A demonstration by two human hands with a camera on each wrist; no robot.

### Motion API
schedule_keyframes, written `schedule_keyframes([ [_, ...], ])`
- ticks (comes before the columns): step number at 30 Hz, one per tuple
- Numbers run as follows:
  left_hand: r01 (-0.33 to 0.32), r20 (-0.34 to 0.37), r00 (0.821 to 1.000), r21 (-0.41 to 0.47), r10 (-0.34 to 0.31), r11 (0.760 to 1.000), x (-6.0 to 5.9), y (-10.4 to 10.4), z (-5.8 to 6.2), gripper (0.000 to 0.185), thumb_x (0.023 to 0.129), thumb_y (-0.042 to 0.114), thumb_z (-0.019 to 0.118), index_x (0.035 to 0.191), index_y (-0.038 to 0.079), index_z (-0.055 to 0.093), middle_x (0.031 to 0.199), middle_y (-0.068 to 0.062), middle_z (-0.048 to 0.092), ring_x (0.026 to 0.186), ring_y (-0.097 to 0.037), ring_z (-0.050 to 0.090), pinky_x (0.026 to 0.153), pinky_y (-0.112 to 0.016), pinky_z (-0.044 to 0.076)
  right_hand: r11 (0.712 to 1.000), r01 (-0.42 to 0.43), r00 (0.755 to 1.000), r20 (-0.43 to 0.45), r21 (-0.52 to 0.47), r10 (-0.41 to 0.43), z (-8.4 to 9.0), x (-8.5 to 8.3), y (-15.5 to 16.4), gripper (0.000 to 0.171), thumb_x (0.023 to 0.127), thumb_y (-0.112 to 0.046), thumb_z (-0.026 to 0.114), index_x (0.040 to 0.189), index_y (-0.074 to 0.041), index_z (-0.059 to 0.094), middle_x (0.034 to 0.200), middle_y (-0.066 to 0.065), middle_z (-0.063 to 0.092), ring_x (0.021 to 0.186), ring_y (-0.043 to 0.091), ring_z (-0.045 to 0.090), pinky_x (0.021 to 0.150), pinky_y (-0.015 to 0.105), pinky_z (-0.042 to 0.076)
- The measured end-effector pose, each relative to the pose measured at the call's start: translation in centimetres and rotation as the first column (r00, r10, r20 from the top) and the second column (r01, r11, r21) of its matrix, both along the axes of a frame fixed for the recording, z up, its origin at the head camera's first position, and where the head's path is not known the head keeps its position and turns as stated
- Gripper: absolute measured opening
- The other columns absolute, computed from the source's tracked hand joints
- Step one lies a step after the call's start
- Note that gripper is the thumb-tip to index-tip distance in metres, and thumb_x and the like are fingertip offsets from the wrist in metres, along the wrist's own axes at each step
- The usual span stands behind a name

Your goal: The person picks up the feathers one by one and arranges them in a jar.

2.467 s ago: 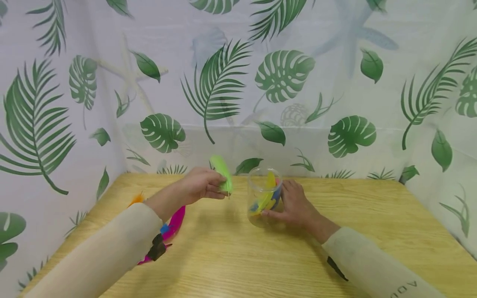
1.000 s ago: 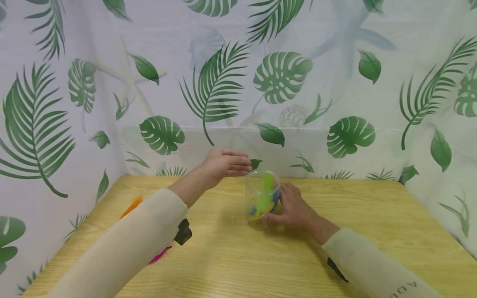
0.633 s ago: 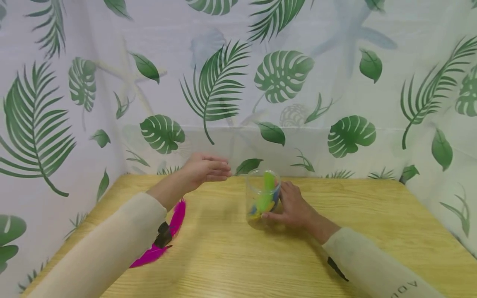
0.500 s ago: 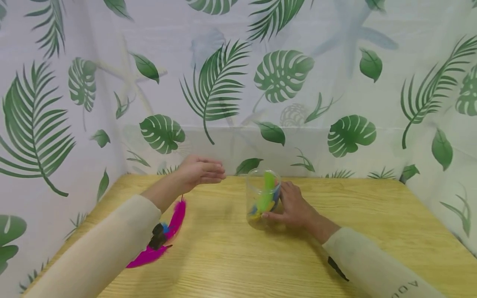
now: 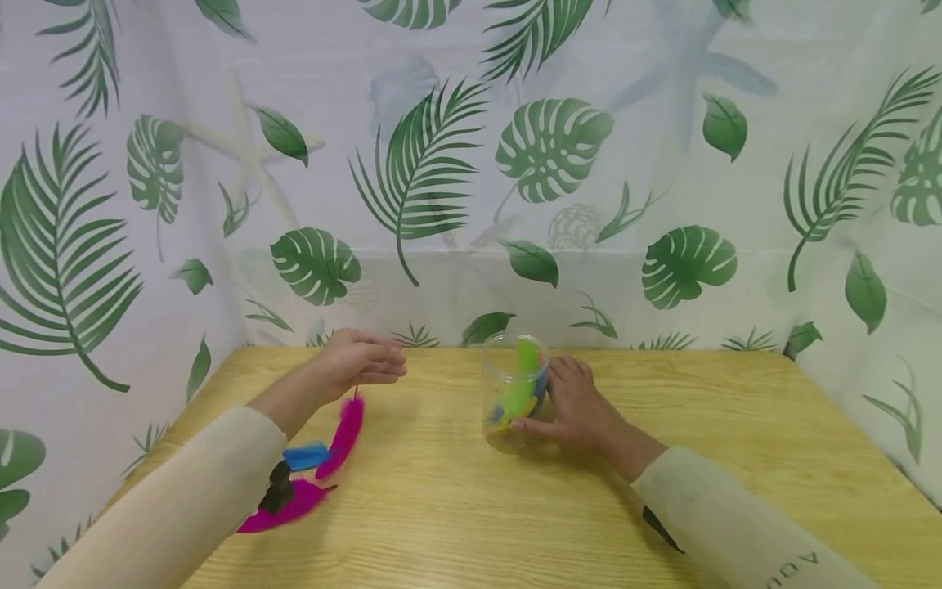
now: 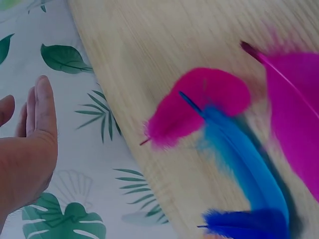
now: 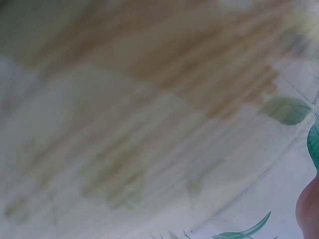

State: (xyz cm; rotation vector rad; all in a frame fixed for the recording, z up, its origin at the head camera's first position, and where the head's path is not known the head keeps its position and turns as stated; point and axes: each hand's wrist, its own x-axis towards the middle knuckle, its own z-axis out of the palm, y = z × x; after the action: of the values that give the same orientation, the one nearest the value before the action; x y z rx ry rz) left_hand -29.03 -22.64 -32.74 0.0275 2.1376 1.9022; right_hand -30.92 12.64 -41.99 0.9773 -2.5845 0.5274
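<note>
In the head view, my right hand point(image 5: 581, 405) holds a clear plastic jar point(image 5: 493, 401) at its right side, thumb at the front. A lime green feather point(image 5: 526, 376) stands in the jar among yellow and blue ones. My left hand point(image 5: 361, 360) is empty, fingers straight, above the table's back left part. Below it lie a pink feather point(image 5: 348, 429), a blue feather point(image 5: 305, 456) and a magenta feather point(image 5: 294, 503), partly behind my sleeve. The left wrist view also shows a dark blue feather point(image 6: 249, 222). In the right wrist view, only a bit of hand point(image 7: 310, 209) shows.
The light wooden table point(image 5: 441, 507) ends at a white leaf-print curtain point(image 5: 456, 196) behind and at both sides. A black wrist device point(image 5: 276, 488) sits under my left sleeve. The right wrist view is mostly a blur of wood grain and leaf print.
My left hand held the green feather beside the jar, then let it go inside. It has since drawn back leftward, uncovering the blue feather. My right hand has stayed on the jar.
</note>
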Motion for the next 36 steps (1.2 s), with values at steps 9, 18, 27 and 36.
schedule_keyframes([
  [9, -0.043, 0.009, 0.999, -0.065, 0.043, 0.997, 0.2, -2.5, -1.6, 0.045, 0.099, 0.005, 0.057, 0.136, -0.018, 0.046, 0.101, -0.01, 0.073, 0.099, -0.026, 0.074, 0.091, -0.038, 0.054, 1.0, -0.001, 1.0, 0.002, -0.01, 0.001, 0.1, 0.1, 0.0, 0.093, 0.078, -0.064, 0.071, 0.135, 0.006, 0.048, 0.117, 0.014, 0.058, 0.116, 0.033, 0.045, 0.108, 0.055, 0.028],
  [18, -0.087, -0.046, 0.996, -0.175, 0.08, 0.981, 0.5, -4.3, -3.2, 0.047, 0.097, 0.007, 0.061, 0.133, -0.02, 0.048, 0.117, -0.028, 0.068, 0.104, -0.033, 0.071, 0.091, -0.041, 0.054, 1.0, 0.002, 1.0, 0.024, -0.003, -0.001, -0.1, -0.1, -0.1, 0.093, 0.077, -0.062, 0.073, 0.136, 0.005, 0.047, 0.119, 0.014, 0.057, 0.118, 0.033, 0.044, 0.108, 0.056, 0.026],
  [27, -0.184, -0.068, 0.983, -0.391, 0.171, 0.902, -0.1, -5.6, -4.0, 0.04, 0.093, 0.009, 0.066, 0.121, -0.018, 0.058, 0.105, -0.028, 0.071, 0.084, -0.025, 0.075, 0.079, -0.033, 0.059, 1.0, -0.002, 0.999, 0.042, -0.008, 0.002, 0.1, 0.1, -0.2, 0.092, 0.078, -0.059, 0.073, 0.137, 0.006, 0.046, 0.121, 0.016, 0.057, 0.119, 0.035, 0.044, 0.109, 0.057, 0.025],
  [36, -0.068, 0.067, 0.988, -0.613, 0.138, 0.787, -0.3, -5.4, -4.9, 0.032, 0.084, 0.026, 0.08, 0.087, -0.003, 0.064, 0.062, 0.001, 0.057, 0.054, -0.008, 0.054, 0.059, -0.023, 0.052, 1.0, -0.002, 0.999, 0.037, -0.013, 0.003, 0.1, -0.1, 0.1, 0.092, 0.078, -0.061, 0.073, 0.135, 0.006, 0.047, 0.121, 0.017, 0.057, 0.117, 0.034, 0.045, 0.108, 0.057, 0.026],
])
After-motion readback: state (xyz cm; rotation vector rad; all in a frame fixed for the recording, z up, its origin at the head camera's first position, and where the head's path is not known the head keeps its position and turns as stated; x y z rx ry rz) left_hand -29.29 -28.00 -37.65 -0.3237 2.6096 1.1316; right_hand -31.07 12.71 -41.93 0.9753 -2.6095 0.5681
